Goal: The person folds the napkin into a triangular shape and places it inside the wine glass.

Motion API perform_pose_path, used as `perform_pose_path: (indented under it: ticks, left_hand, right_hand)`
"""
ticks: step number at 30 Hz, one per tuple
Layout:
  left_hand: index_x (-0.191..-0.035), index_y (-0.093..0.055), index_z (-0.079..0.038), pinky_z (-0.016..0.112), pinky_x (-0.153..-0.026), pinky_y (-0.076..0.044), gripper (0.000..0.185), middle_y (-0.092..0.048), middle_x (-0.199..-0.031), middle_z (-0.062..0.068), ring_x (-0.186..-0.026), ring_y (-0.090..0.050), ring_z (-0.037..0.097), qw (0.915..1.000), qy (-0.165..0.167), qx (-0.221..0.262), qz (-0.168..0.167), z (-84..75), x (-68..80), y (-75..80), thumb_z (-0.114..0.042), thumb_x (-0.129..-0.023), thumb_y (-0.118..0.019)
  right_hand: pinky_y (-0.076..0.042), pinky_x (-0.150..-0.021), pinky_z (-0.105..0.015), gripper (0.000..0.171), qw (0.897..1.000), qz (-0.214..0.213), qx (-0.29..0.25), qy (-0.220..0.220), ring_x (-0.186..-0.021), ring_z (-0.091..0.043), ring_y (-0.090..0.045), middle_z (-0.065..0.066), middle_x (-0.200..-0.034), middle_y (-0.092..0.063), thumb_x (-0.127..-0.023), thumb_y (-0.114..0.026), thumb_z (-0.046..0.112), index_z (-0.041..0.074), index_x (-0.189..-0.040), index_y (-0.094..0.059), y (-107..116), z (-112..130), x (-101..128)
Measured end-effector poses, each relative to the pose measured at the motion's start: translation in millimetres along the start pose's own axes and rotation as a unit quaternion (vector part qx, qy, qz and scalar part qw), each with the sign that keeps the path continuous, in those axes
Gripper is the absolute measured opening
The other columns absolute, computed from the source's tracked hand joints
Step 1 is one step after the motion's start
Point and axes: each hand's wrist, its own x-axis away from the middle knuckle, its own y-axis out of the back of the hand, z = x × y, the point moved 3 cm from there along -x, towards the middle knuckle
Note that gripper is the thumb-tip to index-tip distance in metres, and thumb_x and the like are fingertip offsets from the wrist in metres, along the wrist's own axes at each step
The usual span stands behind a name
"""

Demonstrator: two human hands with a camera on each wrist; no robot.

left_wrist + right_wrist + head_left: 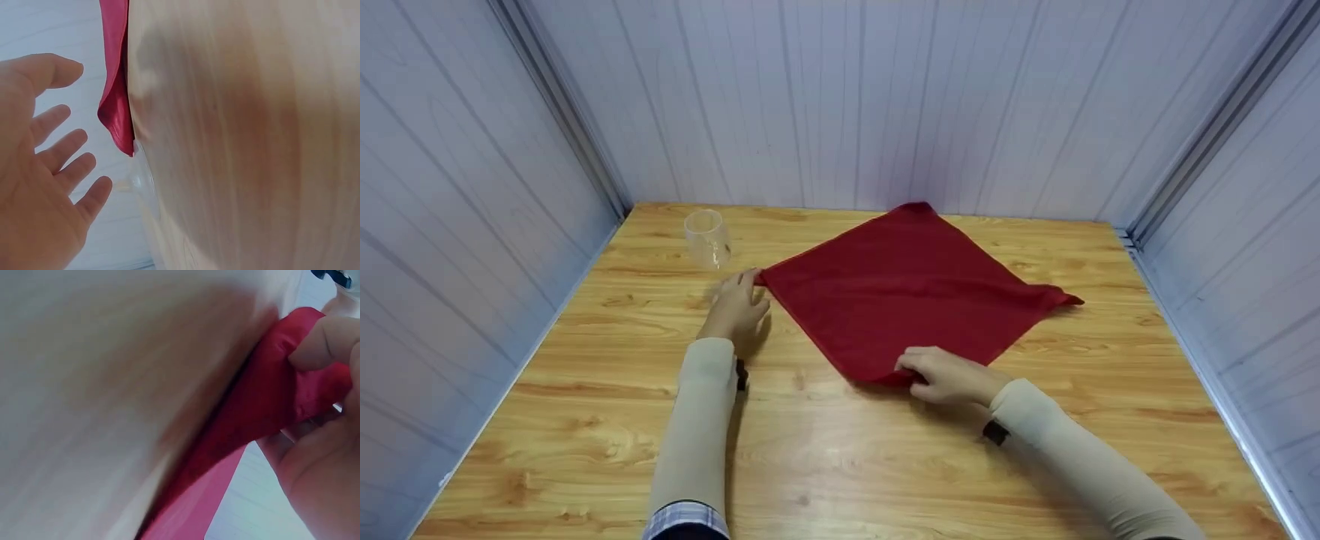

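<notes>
A red cloth [900, 292] lies spread in a diamond on the wooden table, its right corner bunched and its far corner near the back wall. My right hand [949, 375] pinches the near corner; in the right wrist view the thumb presses the red fabric [264, 388] against the fingers. My left hand [735, 307] is beside the cloth's left corner, fingers loosely spread. In the left wrist view that hand [50, 152] shows an empty palm, apart from the slightly raised red corner [117, 112].
A clear plastic cup [707, 238] stands at the back left, just beyond my left hand. White panelled walls [825, 105] enclose the wooden table [825, 472] at the back and both sides.
</notes>
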Motion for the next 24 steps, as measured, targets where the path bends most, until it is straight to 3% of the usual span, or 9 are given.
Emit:
perform_pose_path:
  ticks: [11, 18, 24]
  left_hand:
    - [-0.152, -0.034, 0.000, 0.056, -0.116, -0.017, 0.062, -0.035, -0.155, 0.023, -0.144, -0.027, 0.043, 0.9997, 0.016, -0.016, 0.012, 5.7, -5.4, 0.8, -0.013, -0.096, -0.056]
    - [-0.154, -0.033, -0.002, 0.060, -0.115, -0.017, 0.061, -0.036, -0.155, 0.019, -0.143, -0.029, 0.041, 0.9979, 0.021, -0.059, 0.016, 1.9, -12.7, -0.2, -0.014, -0.097, -0.053]
    - [-0.154, -0.034, -0.004, 0.060, -0.112, -0.025, 0.061, -0.037, -0.156, 0.017, -0.142, -0.032, 0.041, 0.9926, 0.027, -0.112, 0.039, -2.5, -18.0, 0.9, -0.018, -0.098, -0.055]
  right_hand:
    - [-0.040, -0.068, -0.027, 0.012, 0.999, 0.009, -0.035, -0.002, -0.076, -0.010, -0.044, 0.004, -0.087, -0.053, -0.088, -0.061, 0.003, 0.011, -0.095, -0.066, 11.2, -4.5, -0.5]
    - [-0.038, -0.065, -0.027, 0.012, 0.998, -0.003, -0.062, 0.016, -0.073, -0.010, -0.042, 0.005, -0.084, -0.050, -0.087, -0.060, 0.002, 0.012, -0.091, -0.063, 18.6, -5.9, 0.3]
    - [-0.041, -0.066, -0.026, 0.013, 0.997, 0.000, -0.069, 0.021, -0.073, -0.008, -0.044, 0.007, -0.086, -0.054, -0.087, -0.061, 0.003, 0.014, -0.092, -0.065, 20.9, -5.8, 0.4]
